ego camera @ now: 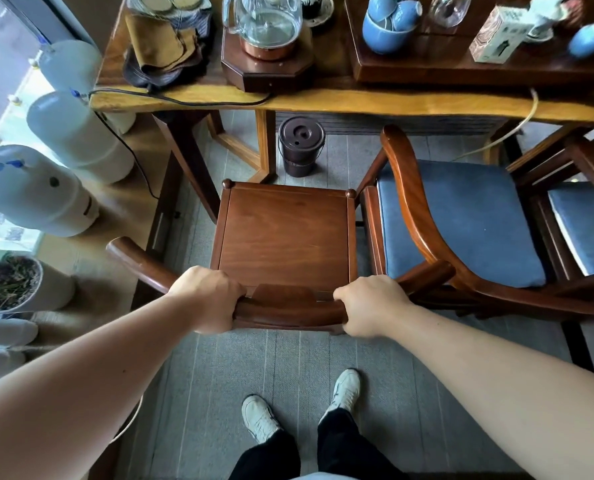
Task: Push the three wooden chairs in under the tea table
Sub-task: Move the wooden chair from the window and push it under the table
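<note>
A dark wooden chair with a bare seat [283, 237] stands in front of me, its front edge short of the tea table [323, 100]. My left hand [207, 296] and my right hand [370, 304] both grip its curved top rail. To its right stands a second wooden chair with a blue cushion [462, 220], its front just under the table edge. A third chair with a blue cushion [586, 223] shows partly at the right border.
A dark lidded bucket [300, 147] sits on the floor under the table, ahead of the bare chair. Large water bottles [74, 133] and a potted plant [10, 282] line the left side. A glass kettle [264, 26], blue cups [389, 22] and cables lie on the table.
</note>
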The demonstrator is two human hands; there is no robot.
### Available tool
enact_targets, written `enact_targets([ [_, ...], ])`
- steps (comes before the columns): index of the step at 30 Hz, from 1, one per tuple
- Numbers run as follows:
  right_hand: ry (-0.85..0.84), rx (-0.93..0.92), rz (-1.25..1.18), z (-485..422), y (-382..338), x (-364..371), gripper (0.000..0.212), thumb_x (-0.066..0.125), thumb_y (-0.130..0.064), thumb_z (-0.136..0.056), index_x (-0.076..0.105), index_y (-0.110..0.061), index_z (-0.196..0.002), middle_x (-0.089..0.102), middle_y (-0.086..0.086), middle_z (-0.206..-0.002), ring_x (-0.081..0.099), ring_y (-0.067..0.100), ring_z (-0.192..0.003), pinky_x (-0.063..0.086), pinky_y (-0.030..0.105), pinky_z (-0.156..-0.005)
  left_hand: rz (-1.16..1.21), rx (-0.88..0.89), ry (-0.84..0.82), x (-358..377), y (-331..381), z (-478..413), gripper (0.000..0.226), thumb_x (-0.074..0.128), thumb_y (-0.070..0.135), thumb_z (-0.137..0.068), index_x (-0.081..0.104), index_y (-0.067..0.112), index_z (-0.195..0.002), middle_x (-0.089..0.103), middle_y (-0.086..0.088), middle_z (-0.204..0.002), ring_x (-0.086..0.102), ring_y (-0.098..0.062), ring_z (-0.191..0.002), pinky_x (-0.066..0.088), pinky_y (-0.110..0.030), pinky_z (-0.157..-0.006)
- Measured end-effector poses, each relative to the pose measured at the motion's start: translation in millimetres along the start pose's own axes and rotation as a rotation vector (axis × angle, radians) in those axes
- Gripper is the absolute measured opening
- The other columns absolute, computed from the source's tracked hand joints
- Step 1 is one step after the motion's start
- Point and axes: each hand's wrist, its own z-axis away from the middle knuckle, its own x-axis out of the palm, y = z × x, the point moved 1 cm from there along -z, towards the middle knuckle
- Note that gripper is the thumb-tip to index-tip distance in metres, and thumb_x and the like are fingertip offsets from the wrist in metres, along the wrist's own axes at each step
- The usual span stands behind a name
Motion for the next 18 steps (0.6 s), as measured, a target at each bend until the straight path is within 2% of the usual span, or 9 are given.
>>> enact_targets([
  [4, -0.026, -0.009, 0.020, 0, 15, -7, 0.027, 0.062, -0.033, -0.078, 0.062, -0.031, -0.104, 0.068, -0.001, -0.096, 0.064, 0.026, -0.095, 0.041, 0.033, -0.073, 0.019, -0.014, 0.023, -6, 12, -8, 0.021, 0.049, 0.028, -0.075, 0.061, 0.032, -0.092, 0.053, 0.010, -0.065, 0.056, -0.018, -0.064, 0.043, -0.027, -0.058],
  [10, -0.062, 0.022, 0.042, -6, 40, -14, 0.026, 0.062, -0.034, -0.074, 0.062, -0.030, -0.101, 0.066, -0.003, -0.094, 0.063, 0.025, -0.094, 0.045, 0.033, -0.076, 0.048, -0.020, 0.026, -15, 25, -23, 0.018, 0.054, 0.033, -0.075, 0.064, 0.029, -0.089, 0.056, 0.009, -0.064, 0.056, -0.017, -0.060, 0.045, -0.025, -0.055],
  [13, -0.063, 0.019, 0.046, -7, 41, -12, 0.030, 0.062, -0.033, -0.075, 0.063, -0.030, -0.104, 0.066, -0.003, -0.094, 0.063, 0.025, -0.093, 0.048, 0.035, -0.078, 0.027, 0.004, 0.021, -17, 24, -24, 0.019, 0.051, 0.031, -0.075, 0.063, 0.028, -0.089, 0.058, 0.008, -0.065, 0.057, -0.016, -0.060, 0.044, -0.024, -0.055],
  [18, -0.041, 0.013, 0.034, -16, 30, -15, 0.027, 0.062, -0.030, -0.074, 0.062, -0.030, -0.101, 0.063, -0.002, -0.088, 0.062, 0.026, -0.090, 0.045, 0.034, -0.072, -0.017, -0.003, -0.007, -19, 4, -25, 0.018, 0.053, 0.029, -0.072, 0.060, 0.031, -0.089, 0.055, 0.010, -0.065, 0.054, -0.012, -0.060, 0.041, -0.024, -0.053],
])
